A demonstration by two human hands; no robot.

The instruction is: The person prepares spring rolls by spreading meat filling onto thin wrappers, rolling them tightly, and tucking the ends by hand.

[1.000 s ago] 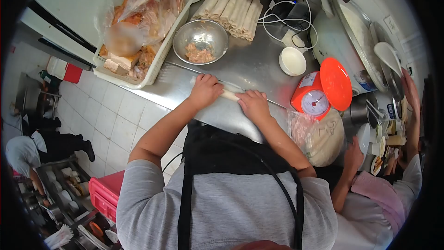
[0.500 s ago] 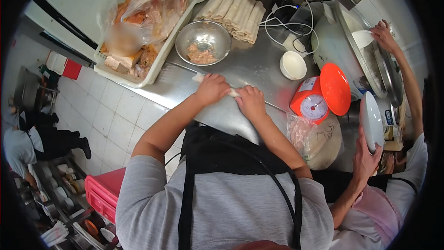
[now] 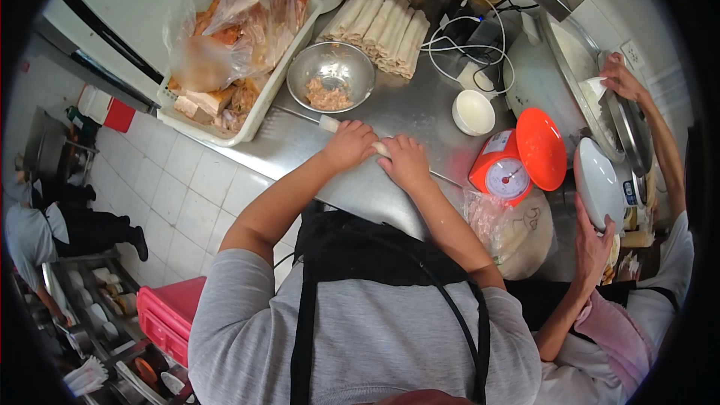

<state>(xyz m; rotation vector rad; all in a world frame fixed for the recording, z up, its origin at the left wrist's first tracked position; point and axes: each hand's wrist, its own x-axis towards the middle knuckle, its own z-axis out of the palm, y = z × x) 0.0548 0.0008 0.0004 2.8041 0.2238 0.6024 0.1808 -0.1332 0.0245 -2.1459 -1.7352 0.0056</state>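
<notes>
A pale, thin-wrapped spring roll (image 3: pixel 328 124) lies on the steel table, its left end and a short middle stretch showing. My left hand (image 3: pixel 349 145) curls over it near the left end. Close beside it, my right hand (image 3: pixel 406 162) has its fingers bent over the other end. Both palms hide most of the roll. Just beyond my hands stands a metal bowl (image 3: pixel 358 67) with some pinkish minced filling (image 3: pixel 328 95) in it. Several finished rolls (image 3: pixel 379 30) are stacked behind the bowl.
Left stands a white tray (image 3: pixel 247 121) of bagged meat. To the right are a white bowl (image 3: pixel 473 112), an orange scale (image 3: pixel 506 172), a bag of round wrappers (image 3: pixel 525 236) and tangled cables (image 3: pixel 457 49). A co-worker at right holds a white dish (image 3: pixel 598 180) and scoops with the other hand (image 3: pixel 624 79).
My hands stay on the roll, with slightly more of its left end showing. The co-worker's scoop has dipped into the large container, and their white dish has shifted slightly left.
</notes>
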